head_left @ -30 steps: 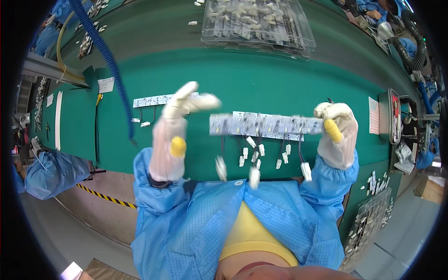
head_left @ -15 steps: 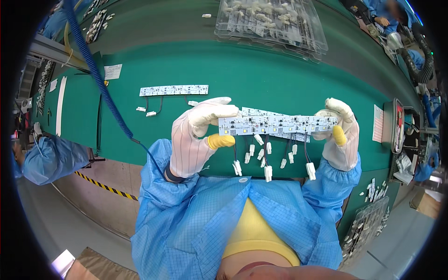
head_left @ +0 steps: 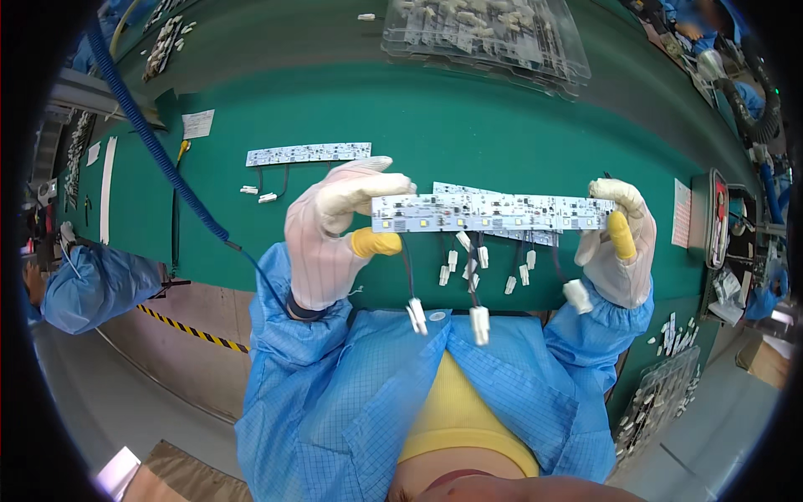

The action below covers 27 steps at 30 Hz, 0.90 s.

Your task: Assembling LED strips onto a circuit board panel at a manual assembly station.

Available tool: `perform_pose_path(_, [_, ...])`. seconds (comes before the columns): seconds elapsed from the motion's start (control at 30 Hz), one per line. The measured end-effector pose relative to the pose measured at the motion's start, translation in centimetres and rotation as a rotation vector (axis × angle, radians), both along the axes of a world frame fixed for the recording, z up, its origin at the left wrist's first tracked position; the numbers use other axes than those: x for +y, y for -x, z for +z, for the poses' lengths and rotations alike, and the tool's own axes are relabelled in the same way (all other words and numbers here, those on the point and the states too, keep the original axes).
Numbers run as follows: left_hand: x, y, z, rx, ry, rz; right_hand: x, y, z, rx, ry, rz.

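Observation:
Between my hands I hold a long white LED circuit board [head_left: 493, 214] level, its face with chips and yellow LEDs toward me. My left hand [head_left: 339, 222], in a striped white glove with a yellow thumb cover, pinches the left end. The right end is gripped by my right hand [head_left: 619, 238], gloved alike. Dark wires with white connectors [head_left: 479, 325] dangle from the board's lower edge. Behind it, partly hidden, more LED boards [head_left: 456, 189] lie on the green mat with their own connectors. Another LED board [head_left: 309, 153] lies beyond my left hand.
A clear plastic tray [head_left: 485, 63] full of boards stands at the back. A blue coiled cord [head_left: 155, 146] runs down to my left wrist. At the right are a red-and-grey bin [head_left: 713, 222] and another tray of boards [head_left: 657, 402]. A co-worker's sleeve [head_left: 100, 284] shows at left.
Both hands have moved slightly apart, and the held board has shifted left and up, nearer to me. Its hanging connectors are swinging. My right fingers have come round its end.

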State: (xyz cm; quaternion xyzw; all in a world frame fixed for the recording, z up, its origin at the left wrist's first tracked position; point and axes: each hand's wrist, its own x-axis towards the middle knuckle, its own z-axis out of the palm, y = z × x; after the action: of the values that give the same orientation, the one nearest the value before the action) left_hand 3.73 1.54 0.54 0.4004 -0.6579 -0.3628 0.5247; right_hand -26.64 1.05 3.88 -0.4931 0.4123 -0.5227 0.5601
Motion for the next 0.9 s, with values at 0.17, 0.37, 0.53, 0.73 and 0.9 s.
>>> perform_pose_path(0.17, [-0.1, 0.0, 0.0, 0.090, 0.090, 0.052, 0.2, -0.5, 0.0, 0.063, 0.018, -0.019])
perform_pose_path(0.37, [0.0, 0.2, 0.4, 0.130, -0.060, 0.115, 0.1, -0.9, 0.4, 0.003, -0.008, 0.030])
perform_pose_path(0.53, [0.1, 0.0, 0.4, 0.093, -0.110, 0.143, 0.1, -0.2, 0.5, -0.075, -0.032, 0.149])
perform_pose_path(0.73, [-0.3, -0.3, -0.7, 0.186, -0.047, 0.067, 0.5, -0.7, 0.6, -0.053, 0.010, 0.087])
perform_pose_path(0.9, [-0.2, -1.0, -1.3, 0.224, 0.010, 0.108, 0.7, -1.6, 2.1, 0.046, -0.026, 0.090])
